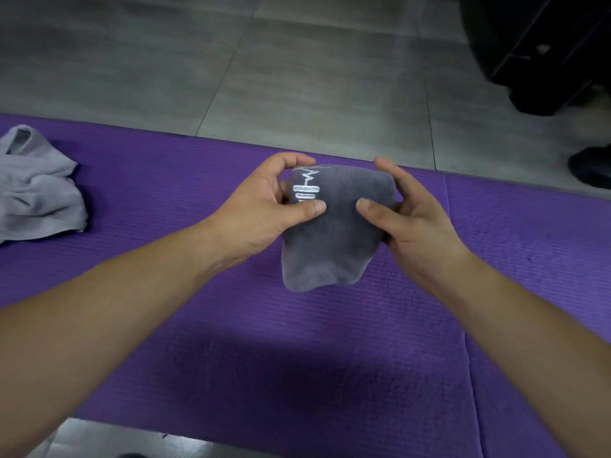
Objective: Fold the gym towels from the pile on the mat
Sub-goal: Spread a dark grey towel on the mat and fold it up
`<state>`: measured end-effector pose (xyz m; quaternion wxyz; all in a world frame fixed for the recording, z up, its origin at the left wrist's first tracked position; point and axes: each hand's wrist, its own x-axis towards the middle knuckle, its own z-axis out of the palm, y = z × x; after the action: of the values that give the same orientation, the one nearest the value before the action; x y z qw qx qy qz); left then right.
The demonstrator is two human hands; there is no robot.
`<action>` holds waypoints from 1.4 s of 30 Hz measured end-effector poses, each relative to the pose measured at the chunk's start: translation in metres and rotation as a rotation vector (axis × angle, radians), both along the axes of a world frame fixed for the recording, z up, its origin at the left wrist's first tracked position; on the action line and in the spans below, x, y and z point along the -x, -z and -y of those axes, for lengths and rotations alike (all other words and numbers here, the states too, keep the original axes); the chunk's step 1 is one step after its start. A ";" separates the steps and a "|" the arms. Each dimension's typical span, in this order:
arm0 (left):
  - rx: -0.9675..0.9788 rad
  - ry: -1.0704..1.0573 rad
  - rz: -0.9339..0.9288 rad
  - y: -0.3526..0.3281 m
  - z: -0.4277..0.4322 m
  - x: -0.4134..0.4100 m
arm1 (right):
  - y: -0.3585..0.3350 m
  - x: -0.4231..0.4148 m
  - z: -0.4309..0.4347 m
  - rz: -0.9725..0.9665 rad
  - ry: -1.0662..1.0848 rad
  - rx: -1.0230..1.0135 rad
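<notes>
A dark grey towel (334,233), folded into a small thick bundle with white embroidery near its top left, is held up over the purple mat (297,358). My left hand (264,206) grips its left edge, thumb on the front and fingers curled behind. My right hand (410,209) grips its right edge the same way. The bundle's lower end hangs free just above the mat. A crumpled light grey towel (36,190) lies on the mat at the far left.
Grey tiled floor (264,61) lies beyond the mat. A black piece of equipment (542,47) stands at the top right, with a dark shoe-like object (591,166) at the right edge. A second purple mat section (535,259) adjoins on the right.
</notes>
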<state>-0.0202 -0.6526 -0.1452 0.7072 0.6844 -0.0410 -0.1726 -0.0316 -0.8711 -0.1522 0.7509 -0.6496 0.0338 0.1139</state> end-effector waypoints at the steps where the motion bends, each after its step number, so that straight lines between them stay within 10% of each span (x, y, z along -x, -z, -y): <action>1: -0.026 -0.006 0.017 -0.001 0.000 -0.001 | -0.001 0.001 0.000 0.028 -0.010 0.031; 8: 0.105 -0.015 -0.013 -0.008 0.004 -0.003 | -0.006 -0.001 -0.001 0.053 -0.003 0.210; 15: 0.313 0.041 -0.108 -0.012 0.005 -0.003 | -0.008 0.002 -0.002 -0.031 -0.073 -0.048; 24: 0.053 0.024 -0.066 -0.004 0.002 -0.004 | -0.013 -0.003 0.004 -0.028 -0.024 -0.018; 33: -0.447 0.133 0.151 -0.016 -0.010 -0.015 | -0.019 -0.006 0.005 0.257 -0.103 0.872; 42: -0.706 0.162 0.122 -0.172 -0.055 -0.001 | -0.164 0.023 -0.039 0.121 -0.025 0.788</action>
<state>-0.0196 -0.5977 0.0270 0.4077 0.8899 -0.0750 -0.1905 -0.0549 -0.8318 0.0119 0.4434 -0.8939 0.0225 0.0627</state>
